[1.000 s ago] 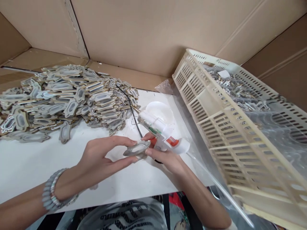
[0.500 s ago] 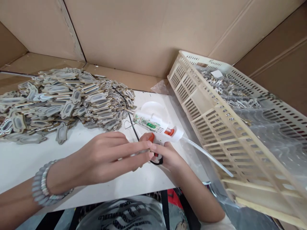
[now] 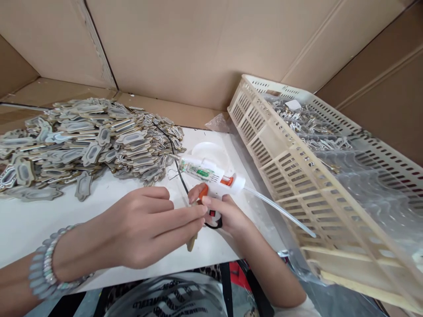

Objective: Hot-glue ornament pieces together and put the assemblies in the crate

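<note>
From my head camera, my left hand (image 3: 148, 226) reaches in from the lower left, back of the hand up, fingers stretched rightward and pinched on a small flat ornament piece (image 3: 192, 240), held edge-on over the white table (image 3: 39, 220). My right hand (image 3: 221, 213) comes up from below, curled tight around the grip of the hot glue gun (image 3: 211, 176), forefinger on the orange trigger, nozzle pointing left toward the pile of ornament pieces (image 3: 86, 141). The slatted plastic crate (image 3: 297, 176) leans just right.
</note>
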`<action>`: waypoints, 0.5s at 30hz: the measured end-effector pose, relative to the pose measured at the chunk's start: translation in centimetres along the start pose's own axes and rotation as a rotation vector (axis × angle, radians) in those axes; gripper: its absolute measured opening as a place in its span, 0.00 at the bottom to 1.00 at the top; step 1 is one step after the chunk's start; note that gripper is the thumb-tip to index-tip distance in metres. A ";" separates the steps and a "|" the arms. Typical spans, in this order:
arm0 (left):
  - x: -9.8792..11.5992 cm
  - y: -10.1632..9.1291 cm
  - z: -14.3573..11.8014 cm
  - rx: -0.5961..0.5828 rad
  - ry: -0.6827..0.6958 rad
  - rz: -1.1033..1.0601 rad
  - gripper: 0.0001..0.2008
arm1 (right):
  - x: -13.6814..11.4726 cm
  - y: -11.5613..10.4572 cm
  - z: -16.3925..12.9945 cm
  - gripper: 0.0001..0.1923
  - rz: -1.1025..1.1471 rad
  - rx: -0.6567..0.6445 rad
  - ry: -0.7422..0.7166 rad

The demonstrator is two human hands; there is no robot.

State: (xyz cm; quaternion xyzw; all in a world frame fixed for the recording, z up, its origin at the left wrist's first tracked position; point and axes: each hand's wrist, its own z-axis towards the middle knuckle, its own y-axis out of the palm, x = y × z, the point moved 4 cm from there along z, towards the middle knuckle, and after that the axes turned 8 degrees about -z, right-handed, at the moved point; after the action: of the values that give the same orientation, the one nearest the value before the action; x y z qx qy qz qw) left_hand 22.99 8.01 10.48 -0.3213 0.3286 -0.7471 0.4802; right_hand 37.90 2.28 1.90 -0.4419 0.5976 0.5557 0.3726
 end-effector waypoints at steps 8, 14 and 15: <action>-2.5 -0.6 -1.7 0.061 -0.120 0.017 0.08 | -1.5 -1.0 0.1 0.19 -0.172 0.240 -0.104; -4.8 -1.6 -3.6 0.145 -0.230 0.145 0.13 | -1.7 -0.9 0.1 0.19 -0.308 0.213 -0.137; -5.1 -1.9 -4.0 0.177 -0.250 0.168 0.14 | -1.7 -0.9 0.0 0.19 -0.350 0.238 -0.139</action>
State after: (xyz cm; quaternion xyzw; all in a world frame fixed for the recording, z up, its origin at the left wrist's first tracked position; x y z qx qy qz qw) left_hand 20.56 14.04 8.87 -0.3397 0.2248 -0.6847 0.6043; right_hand 39.34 2.45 3.17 -0.4524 0.5460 0.4370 0.5534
